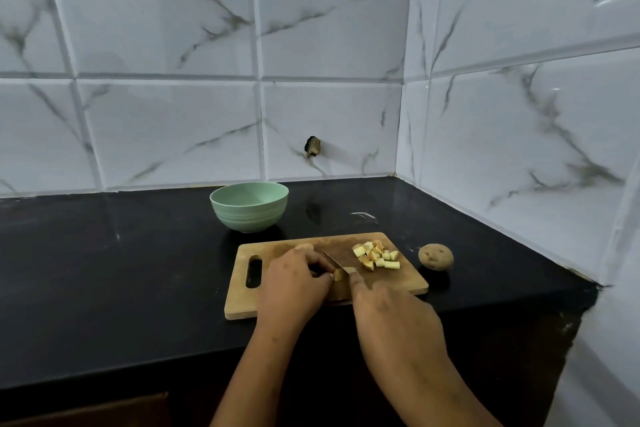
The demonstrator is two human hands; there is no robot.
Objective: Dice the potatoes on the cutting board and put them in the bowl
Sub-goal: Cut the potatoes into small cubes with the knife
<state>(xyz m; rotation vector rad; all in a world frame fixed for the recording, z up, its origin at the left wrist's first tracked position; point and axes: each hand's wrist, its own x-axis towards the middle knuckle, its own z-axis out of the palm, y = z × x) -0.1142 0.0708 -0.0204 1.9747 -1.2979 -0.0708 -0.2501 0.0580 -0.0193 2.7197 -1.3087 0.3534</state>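
Note:
A wooden cutting board lies on the black counter. My left hand pinches a small piece of potato near the board's middle. My right hand grips a knife whose blade runs away from me, right beside that piece. A heap of several potato dice sits at the board's far right. Just off the board's right edge rests a whole unpeeled potato. A pale green bowl stands behind the board; nothing shows inside it.
Marble-patterned tiled walls close off the counter at the back and on the right, forming a corner. The black counter stretches to the left of the board. Its front edge runs just under the board.

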